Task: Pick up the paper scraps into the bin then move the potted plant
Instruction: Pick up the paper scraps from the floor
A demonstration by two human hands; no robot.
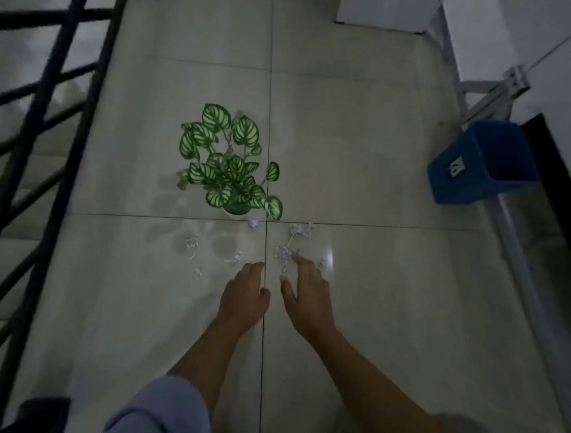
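Note:
A potted plant (229, 167) with green and white leaves stands on the tiled floor. Several white paper scraps (287, 254) lie scattered in front of its pot, some to the left (191, 244) and some to the right. My left hand (245, 297) hovers just short of the scraps with fingers slightly curled and holds nothing. My right hand (306, 295) reaches over the right cluster with fingers spread, its fingertips at the scraps. A blue bin (478, 163) stands at the right, open top facing up.
A black stair railing (50, 137) runs along the left, with steps beyond it. White cabinets (387, 9) and a metal frame (495, 91) line the right wall behind the bin. A dark object (42, 412) sits at the bottom left.

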